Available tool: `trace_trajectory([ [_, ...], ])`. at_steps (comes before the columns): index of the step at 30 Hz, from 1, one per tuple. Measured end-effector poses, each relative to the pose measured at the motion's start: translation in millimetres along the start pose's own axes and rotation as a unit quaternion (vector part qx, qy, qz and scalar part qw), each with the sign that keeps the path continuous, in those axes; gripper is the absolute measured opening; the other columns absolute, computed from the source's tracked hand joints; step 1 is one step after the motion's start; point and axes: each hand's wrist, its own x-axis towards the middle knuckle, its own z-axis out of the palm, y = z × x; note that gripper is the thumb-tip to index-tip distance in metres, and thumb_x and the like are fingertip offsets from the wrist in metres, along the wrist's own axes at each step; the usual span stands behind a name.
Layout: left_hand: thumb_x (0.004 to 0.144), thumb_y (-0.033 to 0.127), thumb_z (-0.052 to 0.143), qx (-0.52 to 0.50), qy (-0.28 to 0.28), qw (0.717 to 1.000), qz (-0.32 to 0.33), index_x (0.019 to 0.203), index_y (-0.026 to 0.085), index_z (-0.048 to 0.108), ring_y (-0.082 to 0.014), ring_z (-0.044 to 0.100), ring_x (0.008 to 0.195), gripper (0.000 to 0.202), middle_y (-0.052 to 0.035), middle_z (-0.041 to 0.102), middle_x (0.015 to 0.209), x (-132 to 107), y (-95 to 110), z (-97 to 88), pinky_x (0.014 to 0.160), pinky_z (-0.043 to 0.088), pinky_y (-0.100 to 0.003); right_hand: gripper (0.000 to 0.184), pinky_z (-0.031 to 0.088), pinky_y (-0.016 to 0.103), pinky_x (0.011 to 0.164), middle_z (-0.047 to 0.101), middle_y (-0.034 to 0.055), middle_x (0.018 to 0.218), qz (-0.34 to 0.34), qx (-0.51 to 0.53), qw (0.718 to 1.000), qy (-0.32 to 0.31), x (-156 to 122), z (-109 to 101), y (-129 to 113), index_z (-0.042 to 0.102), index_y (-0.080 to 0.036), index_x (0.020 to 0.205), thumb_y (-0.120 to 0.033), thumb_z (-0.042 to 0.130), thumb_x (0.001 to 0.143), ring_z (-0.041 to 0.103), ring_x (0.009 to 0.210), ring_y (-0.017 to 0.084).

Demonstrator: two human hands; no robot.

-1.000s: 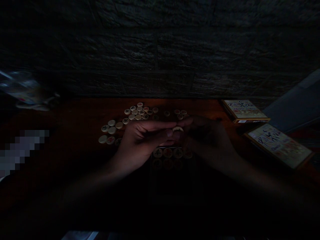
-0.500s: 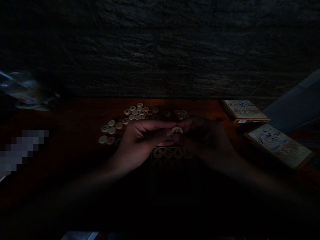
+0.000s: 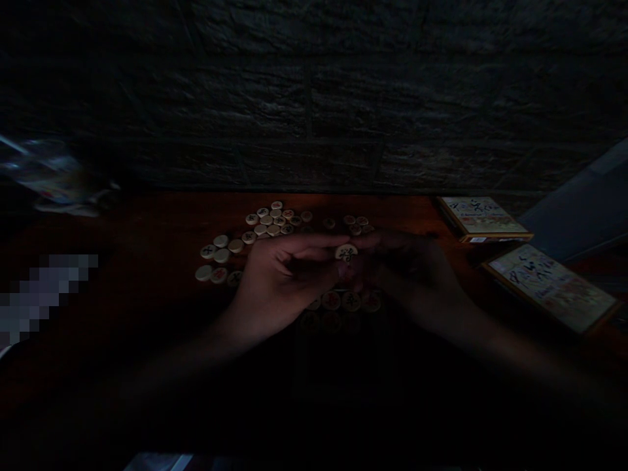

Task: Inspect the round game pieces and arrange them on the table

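A round Chinese chess piece [image 3: 347, 252] with a dark character faces me, pinched between both hands. My left hand [image 3: 287, 271] is closed on its left side, thumb and fingertips touching it. From the right, my right hand [image 3: 409, 271] closes on the same piece; shadow hides some of its fingers. Just below the hands, rows of pieces with red and black characters lie in a dark tray or box, among them a red-marked piece [image 3: 331, 300]. Its near part is lost in darkness.
Loose chess pieces [image 3: 265, 220] are scattered on the wooden table [image 3: 161, 229] beyond and left of my hands. Two flat game boxes, one farther [image 3: 483, 217] and one nearer [image 3: 552, 284], lie at right. A plastic bag [image 3: 52, 176] sits at left. A stone wall [image 3: 304, 98] borders the back.
The held piece has turned in my fingers, so its character now shows at another angle. My thumbs have come together at its lower edge. Loose pieces lie as before.
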Motion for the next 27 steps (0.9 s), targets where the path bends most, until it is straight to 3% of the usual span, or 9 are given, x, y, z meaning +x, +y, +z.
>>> trace_trajectory([
  [6, 0.081, 0.021, 0.086, 0.003, -0.001, 1.0, 0.004, 0.107, 0.019, 0.081, -0.0214, 0.082, 0.082, 0.026, -0.0046, 0.085, 0.092, -1.3, 0.3, -0.2, 0.079, 0.066, -0.03, 0.023, 0.056, 0.024, 0.055, 0.075, 0.0014, 0.073, -0.008, -0.011, 1.0, 0.005, 1.7, 3.3, -4.3, 0.078, -0.02, 0.092, -0.042, 0.082, 0.084, 0.069, 0.06, 0.013],
  [15, 0.087, 0.024, 0.08, -0.051, 0.013, 0.997, -0.064, 0.099, 0.02, 0.083, -0.0224, 0.082, 0.079, 0.012, -0.0046, 0.084, 0.086, -1.8, 5.0, 2.9, 0.072, 0.068, -0.031, 0.017, 0.05, 0.02, 0.05, 0.073, -0.0008, 0.07, 0.007, -0.001, 1.0, -0.003, 1.6, 3.0, -2.2, 0.079, -0.019, 0.091, -0.031, 0.086, 0.081, 0.065, 0.057, 0.011],
  [22, 0.091, 0.026, 0.077, -0.055, -0.006, 0.997, -0.051, 0.1, 0.022, 0.082, -0.0204, 0.082, 0.079, 0.012, -0.0032, 0.084, 0.091, -4.1, 3.7, 2.2, 0.074, 0.068, -0.029, 0.02, 0.05, 0.021, 0.048, 0.072, -0.0006, 0.068, 0.03, -0.019, 0.999, 0.008, 0.1, 1.2, 0.6, 0.079, -0.02, 0.093, -0.037, 0.084, 0.083, 0.064, 0.055, 0.011],
  [27, 0.086, 0.025, 0.081, 0.005, -0.033, 0.999, -0.006, 0.108, 0.022, 0.081, -0.0219, 0.082, 0.087, 0.022, -0.0042, 0.084, 0.097, -5.2, 2.0, 0.6, 0.079, 0.066, -0.029, 0.023, 0.052, 0.021, 0.052, 0.075, 0.0013, 0.072, 0.02, -0.032, 0.999, 0.023, 1.1, 1.9, -1.0, 0.077, -0.02, 0.081, -0.042, 0.082, 0.085, 0.067, 0.06, 0.012],
])
